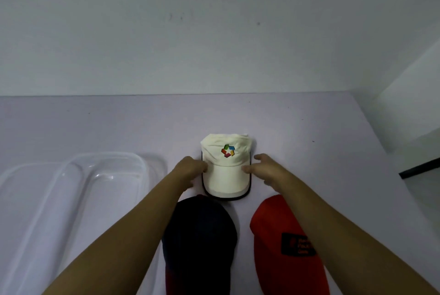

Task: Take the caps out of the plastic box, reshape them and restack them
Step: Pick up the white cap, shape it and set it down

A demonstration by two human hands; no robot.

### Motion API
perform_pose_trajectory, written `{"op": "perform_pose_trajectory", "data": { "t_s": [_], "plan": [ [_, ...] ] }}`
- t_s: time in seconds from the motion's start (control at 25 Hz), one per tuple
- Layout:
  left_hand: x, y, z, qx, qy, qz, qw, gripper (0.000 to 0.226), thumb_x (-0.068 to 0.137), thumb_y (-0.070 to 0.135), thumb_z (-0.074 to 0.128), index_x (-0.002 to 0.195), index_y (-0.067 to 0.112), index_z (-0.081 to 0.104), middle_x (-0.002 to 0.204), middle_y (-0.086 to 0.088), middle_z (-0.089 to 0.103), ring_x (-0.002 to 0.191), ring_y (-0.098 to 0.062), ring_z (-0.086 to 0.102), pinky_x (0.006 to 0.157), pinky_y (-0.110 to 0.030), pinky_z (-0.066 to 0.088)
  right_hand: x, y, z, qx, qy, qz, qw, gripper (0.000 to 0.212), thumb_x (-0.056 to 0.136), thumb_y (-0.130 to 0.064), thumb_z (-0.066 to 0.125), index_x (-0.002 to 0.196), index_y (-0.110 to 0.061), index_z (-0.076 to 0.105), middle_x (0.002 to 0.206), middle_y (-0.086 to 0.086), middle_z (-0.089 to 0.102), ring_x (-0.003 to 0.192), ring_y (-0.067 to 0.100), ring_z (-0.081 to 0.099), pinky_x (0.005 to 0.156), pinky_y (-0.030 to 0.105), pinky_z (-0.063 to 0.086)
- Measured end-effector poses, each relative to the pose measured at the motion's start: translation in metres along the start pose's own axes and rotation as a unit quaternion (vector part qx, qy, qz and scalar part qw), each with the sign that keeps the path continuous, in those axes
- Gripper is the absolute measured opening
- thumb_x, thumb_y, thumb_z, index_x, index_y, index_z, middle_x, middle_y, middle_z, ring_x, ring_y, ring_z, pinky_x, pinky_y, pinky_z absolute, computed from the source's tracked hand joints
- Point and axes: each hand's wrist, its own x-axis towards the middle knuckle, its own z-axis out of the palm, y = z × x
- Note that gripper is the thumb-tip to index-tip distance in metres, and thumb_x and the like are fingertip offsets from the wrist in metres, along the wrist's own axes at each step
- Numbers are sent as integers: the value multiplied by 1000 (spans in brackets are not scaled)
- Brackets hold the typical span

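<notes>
head view: the plastic box (71,187) looks emptied; three caps lie on the desk (95,128). both hands, left (190,168) and right (264,168), loosely open, touch the white cap (226,170); dark cap (200,235) and red cap (281,242) wait nearer. restacking remains.

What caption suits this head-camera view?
Both hands, left hand and right hand, flank a white cap beyond navy cap and red cap.

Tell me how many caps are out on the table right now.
3. The white cap lies centre between both hands, the dark navy cap nearer on the left, the red cap nearer on the right. The plastic box looks empty.
</notes>
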Motion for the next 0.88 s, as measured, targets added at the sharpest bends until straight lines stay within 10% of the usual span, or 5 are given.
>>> {"op": "perform_pose_trajectory", "data": {
  "t_s": [0.12, 0.24, 0.4, 0.88],
  "plan": [
    [17, 6, -8, 23, 125, 197, 972, 32, 90, 19, 51, 122, 14, 56, 120, -7, 54, 108, -25, 55, 92, -34, 46, 11, -6, -10, -114, 131, -236, 956, 53, 91, -25, 58, 139, -14, 39, 143, 11, 41, 129, 23, 43, 91, 23, 37],
    [26, 13, -16, 5, 5, 271, 962, 40, 94, 29, 51, 133, 29, 46, 136, 6, 45, 108, -21, 57, 87, -32, 52, 19, -18, -18, -144, 66, -350, 923, 49, 94, -24, 54, 139, -16, 40, 143, 5, 42, 128, 19, 44, 92, 23, 41],
    [34, 12, -23, 42, -59, 291, 954, 25, 95, 27, 51, 119, 21, 53, 121, -2, 58, 75, -13, 61, 66, -21, 50, 30, -29, -6, -155, 34, -308, 938, 30, 94, -20, 53, 121, -9, 55, 123, 7, 58, 107, 21, 55, 83, 23, 39],
    [44, 5, -61, 81, 48, 246, 965, 31, 99, 30, 38, 116, 8, 52, 118, -14, 54, 100, -25, 53, 82, -31, 43, 42, -67, 47, -207, 71, -272, 937, 32, 99, -31, 40, 92, -6, 57, 95, 10, 58, 86, 21, 52, 73, 28, 36]
  ]
}}
